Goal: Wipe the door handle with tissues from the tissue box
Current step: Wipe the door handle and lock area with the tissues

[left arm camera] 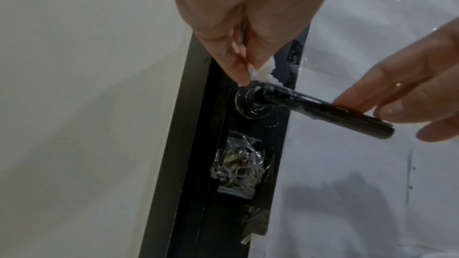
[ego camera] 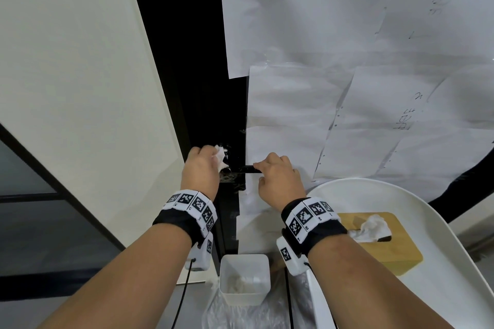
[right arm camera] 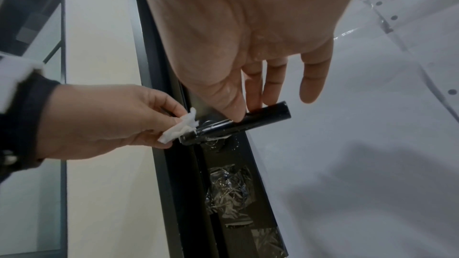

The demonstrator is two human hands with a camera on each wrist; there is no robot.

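Observation:
A black lever door handle (ego camera: 250, 168) (left arm camera: 323, 109) (right arm camera: 248, 122) sticks out from the dark door edge. My left hand (ego camera: 213, 160) (left arm camera: 248, 74) (right arm camera: 174, 125) pinches a crumpled white tissue (ego camera: 220, 157) (left arm camera: 262, 70) (right arm camera: 178, 130) against the handle's base, by its round rosette (left arm camera: 250, 105). My right hand (ego camera: 260, 171) (left arm camera: 367, 107) (right arm camera: 246, 111) pinches the handle near its free end, thumb on one side and fingers on the other. The wooden tissue box (ego camera: 379, 246), with a tissue (ego camera: 373, 227) poking out of it, sits at the lower right.
White paper sheets (ego camera: 347, 75) are taped over the door. Crinkled clear plastic (left arm camera: 238, 166) covers the lock under the handle. On the floor below stands a white bin (ego camera: 244, 259) holding used tissues. The box rests on a white round surface (ego camera: 441, 262). A white wall (ego camera: 80, 61) is on the left.

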